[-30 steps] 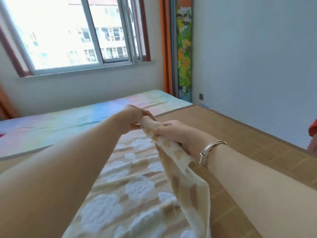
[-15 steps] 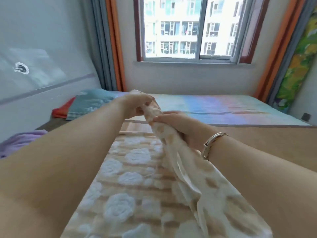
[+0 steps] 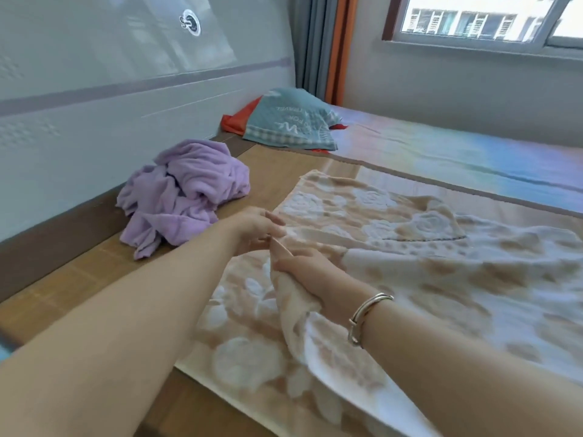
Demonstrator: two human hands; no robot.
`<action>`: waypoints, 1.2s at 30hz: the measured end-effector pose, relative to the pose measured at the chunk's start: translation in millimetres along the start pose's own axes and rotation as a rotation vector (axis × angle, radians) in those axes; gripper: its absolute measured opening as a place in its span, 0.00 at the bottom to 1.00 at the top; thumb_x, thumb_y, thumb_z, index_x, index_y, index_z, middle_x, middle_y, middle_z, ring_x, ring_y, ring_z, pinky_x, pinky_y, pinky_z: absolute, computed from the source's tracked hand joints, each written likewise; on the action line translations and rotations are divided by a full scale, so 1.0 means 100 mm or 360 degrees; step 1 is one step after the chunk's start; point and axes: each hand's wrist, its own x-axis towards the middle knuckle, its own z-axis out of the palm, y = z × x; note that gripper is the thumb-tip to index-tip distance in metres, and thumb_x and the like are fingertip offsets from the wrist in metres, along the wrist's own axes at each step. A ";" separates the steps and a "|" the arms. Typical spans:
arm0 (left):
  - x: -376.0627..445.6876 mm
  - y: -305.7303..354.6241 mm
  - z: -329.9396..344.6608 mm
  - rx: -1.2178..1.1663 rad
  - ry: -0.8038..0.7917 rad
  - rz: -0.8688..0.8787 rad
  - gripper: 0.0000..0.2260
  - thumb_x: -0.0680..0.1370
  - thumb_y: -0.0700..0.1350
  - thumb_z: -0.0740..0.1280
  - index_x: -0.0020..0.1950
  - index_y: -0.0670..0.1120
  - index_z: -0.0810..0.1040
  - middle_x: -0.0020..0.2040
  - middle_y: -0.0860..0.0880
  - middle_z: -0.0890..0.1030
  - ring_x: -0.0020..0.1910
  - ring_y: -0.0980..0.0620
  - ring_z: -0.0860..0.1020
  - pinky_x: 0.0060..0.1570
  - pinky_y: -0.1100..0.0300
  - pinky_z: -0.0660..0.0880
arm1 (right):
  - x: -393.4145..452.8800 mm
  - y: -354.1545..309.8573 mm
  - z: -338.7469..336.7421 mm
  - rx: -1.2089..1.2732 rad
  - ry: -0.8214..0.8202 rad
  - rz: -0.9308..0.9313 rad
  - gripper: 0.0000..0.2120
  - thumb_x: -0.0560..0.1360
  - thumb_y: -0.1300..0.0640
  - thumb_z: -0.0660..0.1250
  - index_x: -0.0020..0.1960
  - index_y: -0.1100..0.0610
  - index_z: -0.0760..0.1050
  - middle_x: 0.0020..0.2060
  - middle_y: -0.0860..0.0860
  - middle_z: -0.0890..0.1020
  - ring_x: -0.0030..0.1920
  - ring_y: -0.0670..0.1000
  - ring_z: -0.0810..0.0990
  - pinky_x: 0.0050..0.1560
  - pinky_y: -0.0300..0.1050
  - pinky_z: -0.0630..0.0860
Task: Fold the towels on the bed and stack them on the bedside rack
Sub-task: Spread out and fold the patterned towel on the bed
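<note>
Right now both hands meet over the beige towel (image 3: pixel 394 279) with its white rose pattern, which lies spread on the woven mat (image 3: pixel 63 288) covering the bed. The left hand (image 3: pixel 255 230) has its fingers curled and pinched on a raised edge of the towel, and the right hand (image 3: pixel 310 277), just beside and nearer the camera, closes its grip on the same bunched fold, thumb on top. A silver bangle (image 3: pixel 366 315) sits on the right wrist. From the grip the fold runs down toward the camera as a thick ridge, while the rest of the towel lies flat to the right and beyond, with one corner turned over past the hands. Left of the grip and a little farther away, a crumpled purple towel (image 3: pixel 186 190) lies in a heap on the mat, apart from the beige one, close to the pale headboard (image 3: pixel 126 99). Farther beyond the grip, a teal pillow (image 3: pixel 293 121) rests over something red at the head of the bed, near the curtains (image 3: pixel 318 42), below the window (image 3: pixel 485 23).
</note>
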 end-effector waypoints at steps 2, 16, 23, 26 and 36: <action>0.00 0.04 -0.11 -0.0081 0.0067 0.0137 0.09 0.74 0.32 0.69 0.51 0.40 0.77 0.42 0.46 0.77 0.36 0.54 0.76 0.30 0.67 0.77 | 0.06 0.02 0.06 0.0092 0.0032 -0.0057 0.06 0.77 0.63 0.61 0.44 0.59 0.76 0.34 0.54 0.75 0.32 0.50 0.75 0.35 0.44 0.73; 0.22 -0.88 -0.61 -0.0070 0.0124 -0.0212 0.06 0.76 0.33 0.67 0.51 0.40 0.75 0.33 0.44 0.83 0.29 0.53 0.81 0.45 0.55 0.79 | 0.58 0.60 0.85 -0.0191 -0.0231 0.0176 0.16 0.75 0.60 0.64 0.60 0.50 0.64 0.38 0.54 0.80 0.31 0.49 0.77 0.27 0.40 0.73; -0.17 -0.82 -0.76 0.0168 0.0039 -0.0306 0.09 0.77 0.40 0.69 0.56 0.39 0.76 0.46 0.42 0.82 0.40 0.50 0.81 0.41 0.59 0.81 | 0.53 0.47 0.86 -0.0200 -0.0396 0.0337 0.17 0.77 0.65 0.59 0.61 0.49 0.65 0.31 0.54 0.73 0.25 0.46 0.66 0.25 0.37 0.60; -0.37 -0.89 -0.75 0.0309 -0.0056 -0.0422 0.12 0.75 0.44 0.72 0.55 0.41 0.78 0.51 0.44 0.82 0.43 0.51 0.81 0.41 0.60 0.79 | 0.44 0.45 0.79 -0.0239 -0.0353 0.0271 0.19 0.74 0.68 0.62 0.63 0.55 0.72 0.43 0.56 0.84 0.36 0.52 0.76 0.32 0.40 0.69; -0.93 -1.14 -0.56 0.0593 0.0218 -0.0537 0.06 0.75 0.42 0.72 0.49 0.44 0.77 0.47 0.47 0.80 0.43 0.53 0.77 0.50 0.58 0.76 | -0.45 0.97 0.18 -0.2004 -0.0103 -0.0456 0.19 0.73 0.48 0.63 0.60 0.53 0.64 0.56 0.49 0.69 0.57 0.52 0.68 0.57 0.45 0.67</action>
